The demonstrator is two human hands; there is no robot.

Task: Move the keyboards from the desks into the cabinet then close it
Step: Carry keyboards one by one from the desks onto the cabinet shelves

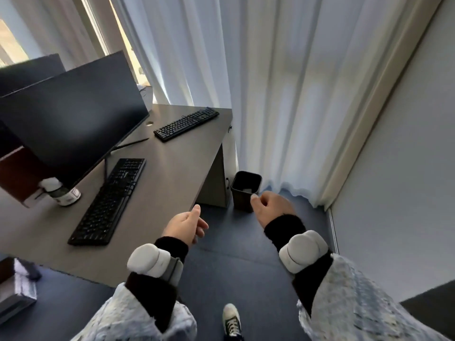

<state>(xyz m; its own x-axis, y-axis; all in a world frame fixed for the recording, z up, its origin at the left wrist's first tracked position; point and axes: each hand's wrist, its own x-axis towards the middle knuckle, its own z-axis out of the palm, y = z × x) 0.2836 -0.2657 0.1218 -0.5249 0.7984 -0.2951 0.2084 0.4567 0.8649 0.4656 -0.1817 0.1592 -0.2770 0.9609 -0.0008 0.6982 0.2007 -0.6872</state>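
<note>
Two black keyboards lie on a grey desk (172,173). The near keyboard (108,203) sits in front of a dark monitor (73,124); the far keyboard (186,123) lies by the desk's back right corner. My left hand (186,225) hovers just off the desk's right edge, fingers loosely apart, holding nothing. My right hand (272,207) hangs over the floor to the right, fingers curled in and empty. No cabinet is in sight.
A small black bin (246,190) stands on the dark floor by the desk's side panel. White curtains (283,94) hang behind, a grey wall (406,193) closes the right. A white bottle (62,191) stands under the monitor. My shoe (231,319) is below.
</note>
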